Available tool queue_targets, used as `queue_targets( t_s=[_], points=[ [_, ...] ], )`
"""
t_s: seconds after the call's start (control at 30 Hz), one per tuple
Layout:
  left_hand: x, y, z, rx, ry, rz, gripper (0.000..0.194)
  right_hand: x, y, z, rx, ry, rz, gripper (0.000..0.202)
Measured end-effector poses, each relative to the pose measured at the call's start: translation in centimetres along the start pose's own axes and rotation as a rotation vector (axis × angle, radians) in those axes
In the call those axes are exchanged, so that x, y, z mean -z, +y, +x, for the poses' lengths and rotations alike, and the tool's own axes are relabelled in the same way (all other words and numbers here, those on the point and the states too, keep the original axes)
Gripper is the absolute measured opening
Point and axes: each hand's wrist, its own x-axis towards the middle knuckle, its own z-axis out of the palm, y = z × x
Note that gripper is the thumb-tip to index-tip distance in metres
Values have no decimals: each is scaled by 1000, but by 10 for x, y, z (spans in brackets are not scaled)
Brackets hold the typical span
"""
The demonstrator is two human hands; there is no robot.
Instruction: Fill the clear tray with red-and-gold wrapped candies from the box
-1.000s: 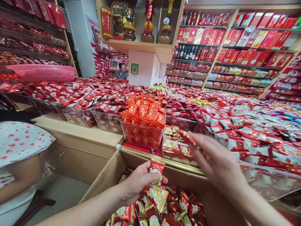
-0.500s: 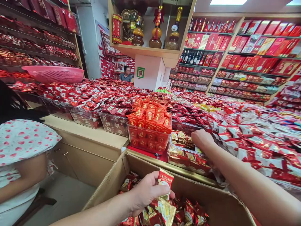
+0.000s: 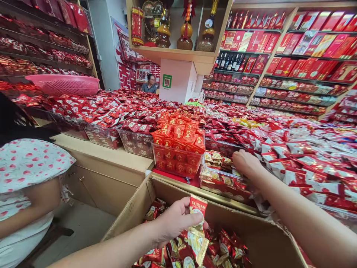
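My left hand point(image 3: 178, 219) is closed on a red and gold wrapped durian candy point(image 3: 197, 205), thumb across its front. Another gold-edged candy packet point(image 3: 198, 246) hangs just below it. Both are above a cardboard box point(image 3: 237, 219) with many similar packets point(image 3: 178, 253) heaped inside. My right hand point(image 3: 247, 162) is at the right end of a clear plastic bin point(image 3: 223, 183) that holds the same kind of packets. Its fingers are curled down, and the tips are hidden, so what they hold cannot be made out.
Clear bins of red packets point(image 3: 178, 149) line the counter point(image 3: 111, 149). A pink basket point(image 3: 64, 85) rests on the packets at left. A person in a heart-print top point(image 3: 33, 163) sits at left; another person point(image 3: 150, 85) is farther back. Overhead is a display cabinet point(image 3: 173, 54).
My right hand has shifted slightly within the bin's right end. My left hand keeps the candy over the box. The whole view has tilted a little.
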Motion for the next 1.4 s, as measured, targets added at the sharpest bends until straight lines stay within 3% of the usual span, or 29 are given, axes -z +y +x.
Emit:
queue_targets(
  t_s=[0.07,0.13,0.2,0.27,0.33,0.4,0.57,0.73,1.0,1.17,1.27,1.4],
  points=[
    [0,1,0,-27,15,-9,32,18,-9,-22,46,187,47,28],
    [-1,4,-1,-42,19,-22,32,30,-24,-56,192,323,197,24],
    [-2,6,-2,-84,-8,-33,32,30,-43,-95,446,269,415,22],
    [-4,7,-2,-161,-59,-26,32,19,-61,-129,562,156,580,29],
    [-4,6,-1,-216,-96,1,32,2,-72,-150,600,82,697,44],
    [-4,2,1,-187,-107,23,33,-13,-75,-159,577,47,792,48],
    [-6,-5,6,-49,-28,-14,37,-28,-65,-162,577,111,919,24],
    [-8,0,6,-40,27,-61,28,-32,-65,-165,590,248,928,25],
    [-7,1,6,-58,45,-86,22,-36,-64,-160,703,508,607,25],
    [-7,5,4,-86,23,-65,27,-33,-60,-159,721,651,577,22],
    [-5,6,3,-71,26,-49,30,-23,-53,-154,657,786,633,16],
    [-1,5,4,-44,42,-70,31,11,-29,-122,402,912,619,7]
  ],
)
